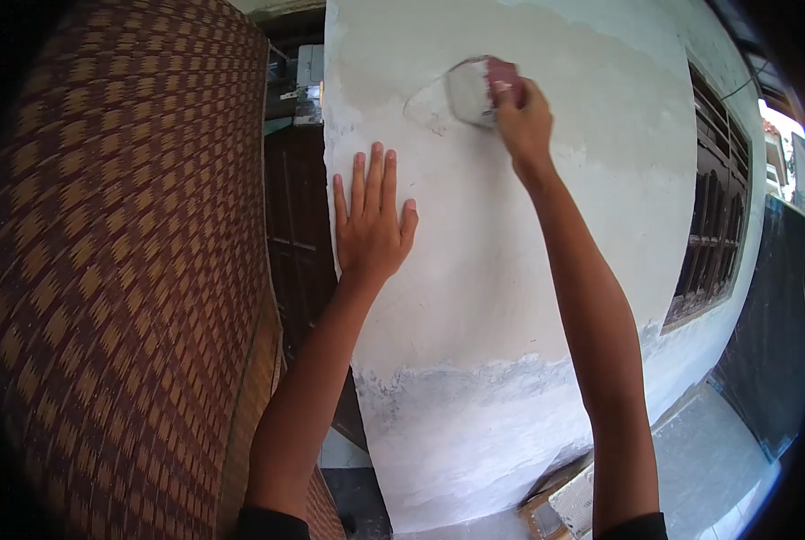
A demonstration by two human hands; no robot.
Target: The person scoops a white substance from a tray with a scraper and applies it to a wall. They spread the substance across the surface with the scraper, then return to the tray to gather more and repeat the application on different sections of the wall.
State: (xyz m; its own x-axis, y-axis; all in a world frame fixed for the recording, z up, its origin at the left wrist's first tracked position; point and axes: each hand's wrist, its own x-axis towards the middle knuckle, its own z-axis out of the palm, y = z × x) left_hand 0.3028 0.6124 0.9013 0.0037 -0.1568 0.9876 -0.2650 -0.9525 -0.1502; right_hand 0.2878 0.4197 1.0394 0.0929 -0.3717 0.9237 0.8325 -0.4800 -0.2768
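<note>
Scraper (468,95): lying against the wall (474,270), just beyond the fingers of the right hand (523,110), gripping its handle (501,74); probably needing even pressure. Left hand (373,225): resting flat, fingers slightly apart.

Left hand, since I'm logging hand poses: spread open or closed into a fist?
Spread open: the left hand lies against the wall, its fingers straight, with gaps between their tips.

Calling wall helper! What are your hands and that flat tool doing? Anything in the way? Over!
Left hand open, palm to wall. Right hand gripping flat tool, up at wall. Nothing seen blocking it.
</note>
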